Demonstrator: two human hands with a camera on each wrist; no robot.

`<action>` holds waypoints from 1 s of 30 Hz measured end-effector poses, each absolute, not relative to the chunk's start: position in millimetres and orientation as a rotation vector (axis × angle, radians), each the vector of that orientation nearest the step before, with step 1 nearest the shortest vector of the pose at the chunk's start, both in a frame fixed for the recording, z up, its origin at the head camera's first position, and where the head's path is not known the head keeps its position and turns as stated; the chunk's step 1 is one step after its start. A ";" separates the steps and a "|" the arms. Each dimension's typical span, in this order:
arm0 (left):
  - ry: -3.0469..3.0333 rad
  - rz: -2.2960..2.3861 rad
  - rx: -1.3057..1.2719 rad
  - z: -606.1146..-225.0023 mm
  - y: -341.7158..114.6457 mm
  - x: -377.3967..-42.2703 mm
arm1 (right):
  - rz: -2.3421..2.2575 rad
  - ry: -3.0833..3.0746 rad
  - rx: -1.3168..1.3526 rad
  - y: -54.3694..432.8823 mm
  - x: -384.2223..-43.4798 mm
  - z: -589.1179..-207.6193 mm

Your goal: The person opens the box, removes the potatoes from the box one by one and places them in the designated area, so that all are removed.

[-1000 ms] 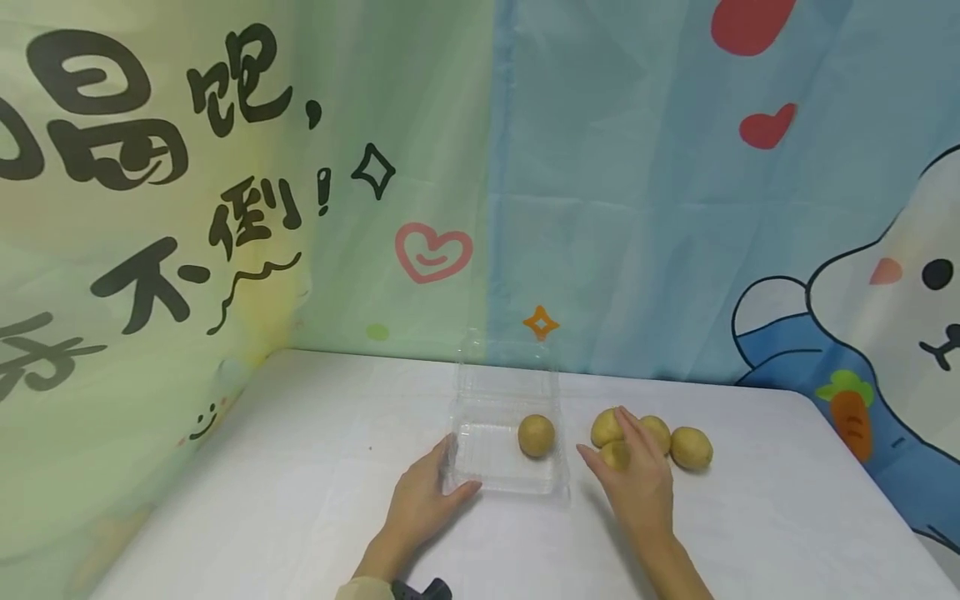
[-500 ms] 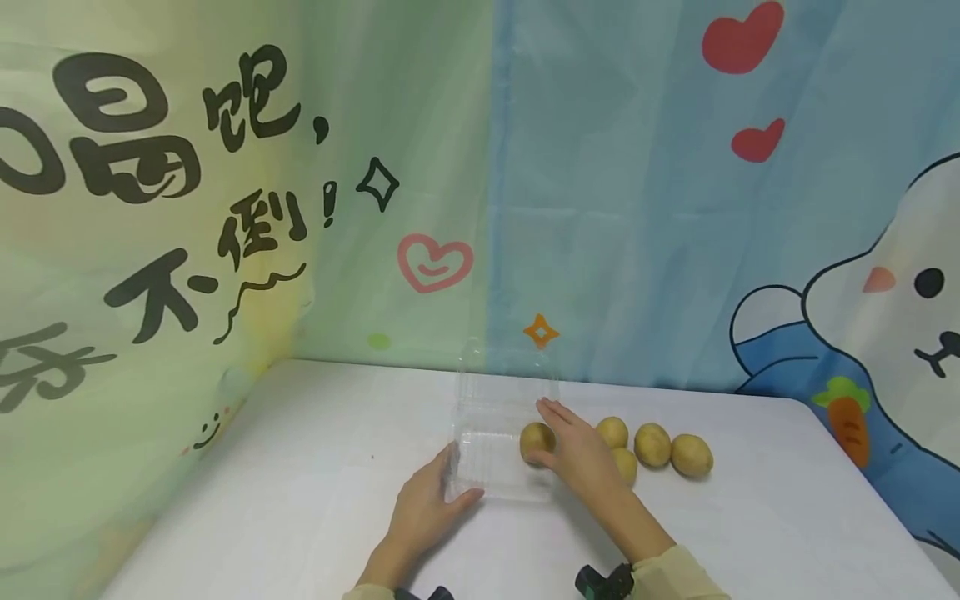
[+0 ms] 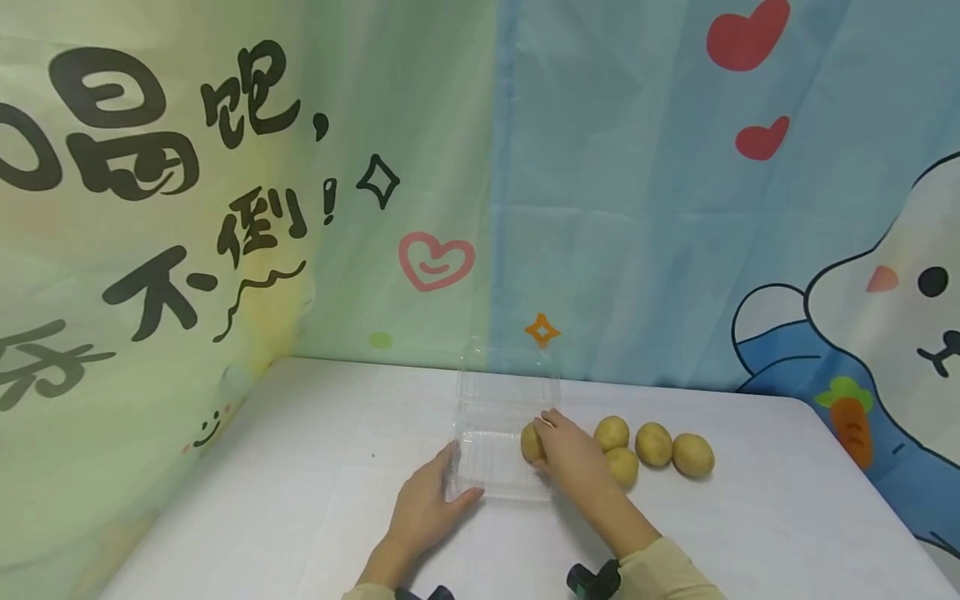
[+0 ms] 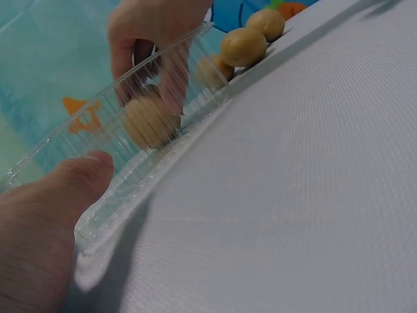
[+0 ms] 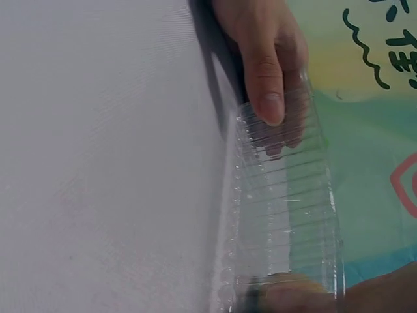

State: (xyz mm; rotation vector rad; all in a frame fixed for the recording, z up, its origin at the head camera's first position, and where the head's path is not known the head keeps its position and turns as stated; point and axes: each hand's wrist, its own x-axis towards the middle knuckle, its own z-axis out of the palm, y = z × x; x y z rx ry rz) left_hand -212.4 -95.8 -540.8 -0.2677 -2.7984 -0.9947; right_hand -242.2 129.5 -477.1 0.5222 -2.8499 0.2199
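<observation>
A clear plastic clamshell box (image 3: 491, 467) lies on the table with its lid (image 3: 506, 379) tipped back. My left hand (image 3: 427, 504) holds its left side, the thumb at the near corner and the fingers along the side wall, as the right wrist view also shows. Inside, at the right end, sits one potato (image 3: 531, 442). My right hand (image 3: 577, 458) reaches over the right wall and grips this potato between thumb and fingers; in the left wrist view the potato (image 4: 150, 120) shows through the ribbed clear wall.
Several loose potatoes (image 3: 654, 444) lie close together on the white table (image 3: 300, 467), just right of the box. A printed cloth backdrop (image 3: 615, 208) hangs behind the table's far edge.
My right hand has moved left from over the loose potatoes to the one in the box, and its fingers have closed round it. The left hand has stayed at the box.
</observation>
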 end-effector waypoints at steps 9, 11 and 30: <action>-2.775 -0.990 -0.285 -541.5 -94.3 -212.2 | 0.113 -2.775 0.559 126.5 -243.3 -482.3; -2.775 -0.989 -0.283 -541.6 -94.0 -212.4 | 0.123 -2.774 0.578 126.9 -244.5 -482.3; -2.786 -1.012 -0.284 -539.5 -95.6 -211.8 | 0.553 -2.929 0.697 128.7 -255.3 -480.7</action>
